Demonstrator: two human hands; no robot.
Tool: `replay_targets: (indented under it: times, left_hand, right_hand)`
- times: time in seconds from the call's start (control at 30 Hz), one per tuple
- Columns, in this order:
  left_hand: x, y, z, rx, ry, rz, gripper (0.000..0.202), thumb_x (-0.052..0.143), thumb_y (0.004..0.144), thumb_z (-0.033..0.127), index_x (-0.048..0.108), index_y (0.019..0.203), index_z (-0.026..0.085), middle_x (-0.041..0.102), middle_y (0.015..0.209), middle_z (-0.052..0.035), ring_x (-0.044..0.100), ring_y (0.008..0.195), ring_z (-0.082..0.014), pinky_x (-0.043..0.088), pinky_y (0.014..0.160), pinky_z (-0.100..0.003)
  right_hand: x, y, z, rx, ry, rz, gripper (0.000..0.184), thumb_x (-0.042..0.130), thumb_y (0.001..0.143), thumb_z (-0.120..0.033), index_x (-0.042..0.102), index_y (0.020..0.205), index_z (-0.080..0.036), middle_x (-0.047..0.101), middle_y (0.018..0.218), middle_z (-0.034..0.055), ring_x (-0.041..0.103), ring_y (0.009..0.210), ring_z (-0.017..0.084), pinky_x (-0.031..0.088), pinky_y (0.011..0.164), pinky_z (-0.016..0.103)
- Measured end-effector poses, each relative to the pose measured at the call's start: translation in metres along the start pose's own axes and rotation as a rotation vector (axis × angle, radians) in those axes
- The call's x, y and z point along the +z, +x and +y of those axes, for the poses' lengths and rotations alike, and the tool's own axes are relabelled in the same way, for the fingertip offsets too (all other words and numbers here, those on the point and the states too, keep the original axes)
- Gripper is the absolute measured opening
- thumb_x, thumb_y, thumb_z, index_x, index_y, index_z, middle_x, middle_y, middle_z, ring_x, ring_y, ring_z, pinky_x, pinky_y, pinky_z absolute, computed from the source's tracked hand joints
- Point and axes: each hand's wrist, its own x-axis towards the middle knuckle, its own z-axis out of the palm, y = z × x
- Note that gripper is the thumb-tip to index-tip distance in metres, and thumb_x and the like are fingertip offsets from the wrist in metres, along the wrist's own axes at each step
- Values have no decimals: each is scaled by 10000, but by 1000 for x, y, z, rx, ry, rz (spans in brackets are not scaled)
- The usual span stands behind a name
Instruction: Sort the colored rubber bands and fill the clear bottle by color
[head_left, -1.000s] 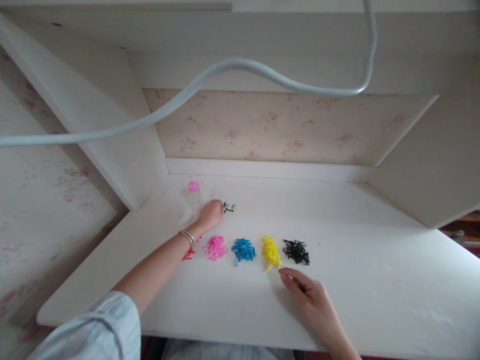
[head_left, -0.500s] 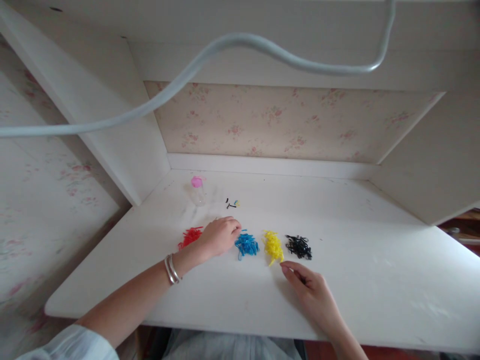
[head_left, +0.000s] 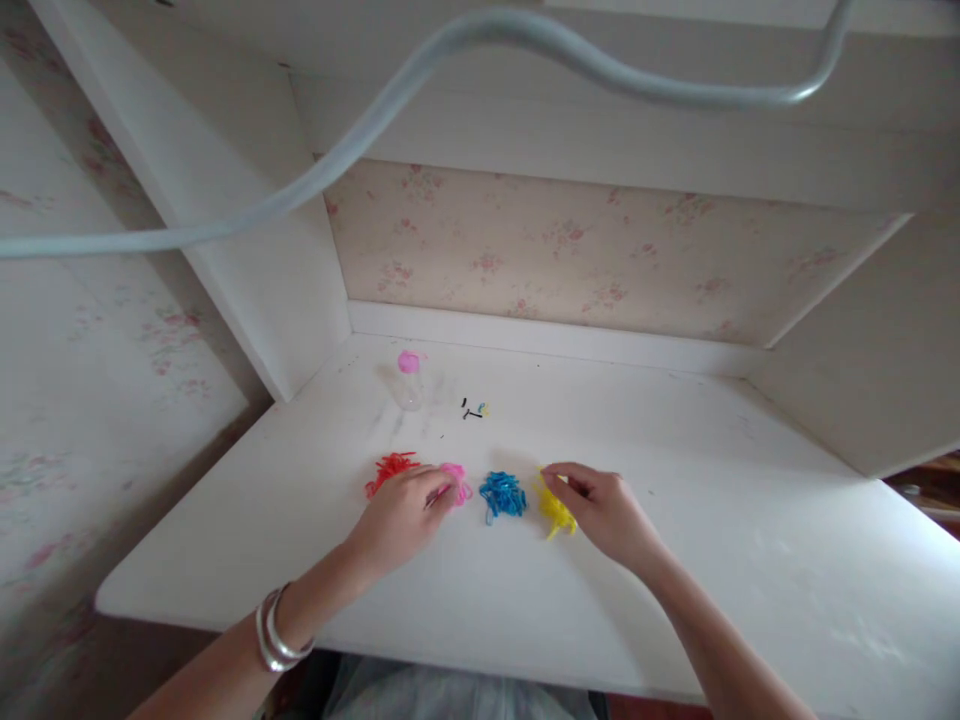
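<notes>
My left hand [head_left: 397, 515], with two silver bangles at the wrist, pinches its fingers at a pile of small pink rubber bands [head_left: 457, 482]. Beside it, a red pile of bands [head_left: 391, 466] is partly covered by that hand. A blue pile [head_left: 502, 496] lies between my two hands. My right hand [head_left: 607, 510] has thumb and index finger closed at the top of a yellow pile [head_left: 556, 515], hiding part of it. What either pinch holds, if anything, is too small to make out. The black pile is hidden behind my right hand.
A clear bottle [head_left: 411, 395] with a pink lid [head_left: 409, 362] stands at the back left of the white desk [head_left: 712, 560]. Several loose bits, black, blue and yellow [head_left: 474, 410], lie near it. A thick pale cable [head_left: 480, 30] crosses overhead, and side panels flank the desk.
My left hand has drawn back from beside the blue pile to the pink one, uncovering pink bands. My right hand has moved from the yellow pile's near end to its far end, covering the black pile.
</notes>
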Motion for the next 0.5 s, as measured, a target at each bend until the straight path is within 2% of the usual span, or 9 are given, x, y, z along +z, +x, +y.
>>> replay_targets:
  times: [0.1, 0.17, 0.23, 0.33, 0.5]
  left_hand:
    - [2, -36, -7, -119, -125, 30, 247, 450, 901, 337, 644, 847, 194, 617, 714, 4, 526, 617, -112, 389, 594, -214]
    - [6, -55, -11, -200, -189, 36, 255, 455, 899, 360, 643, 847, 196, 600, 700, 5, 512, 607, -110, 384, 577, -208]
    - [10, -68, -14, -242, -230, 33, 262, 452, 899, 369, 644, 850, 198, 585, 696, 4, 508, 610, -111, 384, 575, -205]
    - [13, -73, -15, -250, -248, 10, 278, 444, 898, 373, 653, 846, 198, 563, 687, 0, 500, 613, -114, 383, 568, -206]
    - [9, -67, -17, -283, -297, 9, 297, 440, 897, 397, 666, 858, 208, 563, 689, -2, 483, 599, -114, 383, 555, -208]
  right_hand:
    - [5, 57, -16, -49, -160, -22, 301, 446, 851, -393, 705, 936, -264, 650, 700, -19, 554, 608, 109, 376, 556, 197]
    - [15, 94, -22, -42, -311, -71, 302, 440, 848, -359, 702, 976, -280, 696, 840, -7, 605, 720, 125, 410, 630, 200]
    - [28, 127, -25, -29, -355, -89, 306, 455, 837, -357, 707, 990, -273, 704, 918, 18, 624, 818, 155, 428, 706, 220]
    - [46, 160, -29, 11, -412, -95, 329, 468, 824, -365, 702, 1030, -261, 686, 1038, 60, 620, 929, 210, 446, 769, 274]
    - [63, 186, -32, 68, -501, -130, 354, 503, 803, -343, 672, 1106, -276, 668, 1091, 74, 607, 995, 237, 465, 800, 309]
